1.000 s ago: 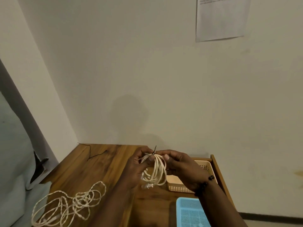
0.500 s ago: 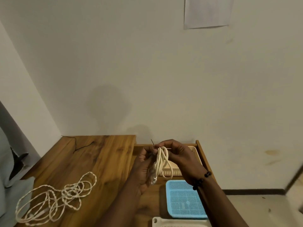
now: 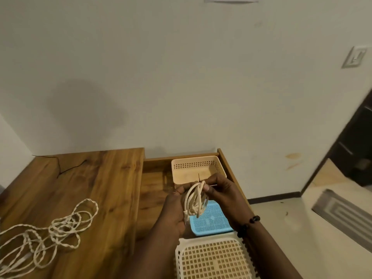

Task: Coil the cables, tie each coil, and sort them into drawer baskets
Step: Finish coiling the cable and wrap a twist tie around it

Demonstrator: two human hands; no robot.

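Note:
Both hands hold one coiled cream cable [image 3: 194,200] above the open drawer [image 3: 155,186]. My left hand [image 3: 174,213] grips the coil's side from the left. My right hand [image 3: 222,191] pinches the coil's top, where a thin black tie [image 3: 199,177] sticks up. Below the hands, three baskets sit in a row in the drawer: a beige one [image 3: 196,165] at the back, a blue one [image 3: 211,224] in the middle, a white one [image 3: 211,258] nearest me. A second cream cable [image 3: 52,230] lies loose and tangled on the wooden tabletop [image 3: 90,188] at the left.
A thin black tie [image 3: 62,170] lies on the back left of the tabletop. The wall stands right behind the table and drawer. To the right is bare floor with a grey mat [image 3: 342,214] and a dark doorway.
My view has swung right and down, bringing the drawer's blue and white baskets into sight. The hands carried the coil from over the tabletop to above the drawer, still held the same way.

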